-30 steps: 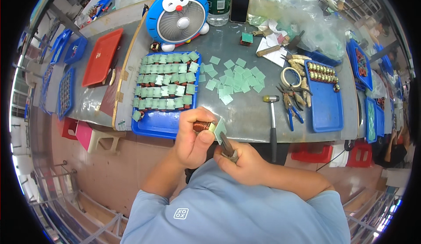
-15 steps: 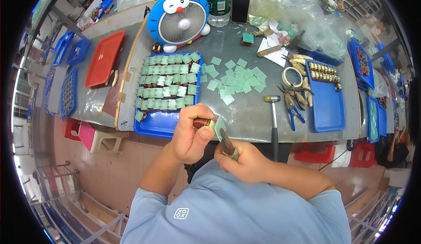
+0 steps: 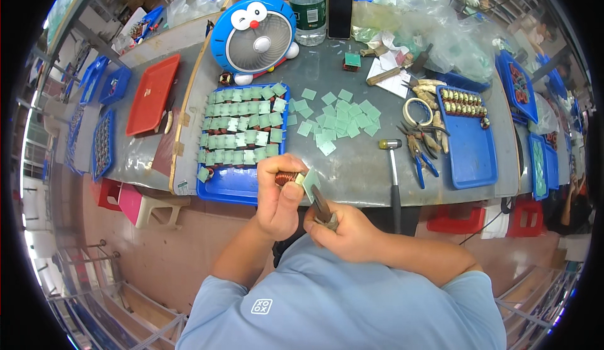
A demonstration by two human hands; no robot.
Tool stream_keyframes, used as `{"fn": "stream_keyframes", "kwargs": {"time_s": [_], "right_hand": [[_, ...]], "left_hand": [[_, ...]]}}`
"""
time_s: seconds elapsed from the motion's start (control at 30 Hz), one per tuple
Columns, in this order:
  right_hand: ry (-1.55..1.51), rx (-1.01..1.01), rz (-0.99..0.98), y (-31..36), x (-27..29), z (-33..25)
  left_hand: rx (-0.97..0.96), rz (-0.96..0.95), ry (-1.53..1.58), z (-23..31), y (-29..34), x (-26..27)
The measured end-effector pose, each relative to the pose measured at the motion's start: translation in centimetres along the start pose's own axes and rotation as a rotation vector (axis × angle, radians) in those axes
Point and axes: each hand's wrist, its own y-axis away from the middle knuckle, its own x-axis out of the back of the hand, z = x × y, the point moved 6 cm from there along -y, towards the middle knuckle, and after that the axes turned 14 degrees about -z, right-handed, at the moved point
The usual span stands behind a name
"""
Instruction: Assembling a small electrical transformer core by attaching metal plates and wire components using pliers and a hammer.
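Between the thumb and fingers of my left hand [image 3: 279,202] is a copper-wound coil [image 3: 287,178], held on its side with a pale end toward the right. A thin green square board [image 3: 310,184] stands on edge against that end. My right hand [image 3: 343,232] is closed around a dark flat-bladed tool [image 3: 321,205] with a worn, wrapped-looking handle. Its tip meets or nearly meets the board's right face; whether it touches cannot be made out. Just beyond my left hand, a blue tray [image 3: 228,189] holds rows of coils topped with green boards.
Loose green boards [image 3: 343,116] lie mid-bench. To the right are a hammer [image 3: 394,180], pliers [image 3: 418,159], a tape roll [image 3: 418,112] and a blue tray [image 3: 470,155] with small coils. A cartoon fan [image 3: 258,38], bottle [image 3: 307,10] and phone [image 3: 340,16] stand at the back.
The view has shifted slightly. Both hands keep their grips on the coil and the tool, with the board still upright between them and only a small change of angle.
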Motion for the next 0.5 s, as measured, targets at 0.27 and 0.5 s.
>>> {"fn": "stream_keyframes", "kwargs": {"time_s": [0.27, 0.5], "right_hand": [[0.059, 0.047, 0.025, 0.3, 0.3, -0.6], [0.099, -0.051, 0.046, 0.5, 0.8, 0.1]], "left_hand": [[-0.008, -0.052, -0.012, 0.5, -0.8, 0.4], [0.024, -0.030, 0.003, 0.0, -0.7, 0.5]]}}
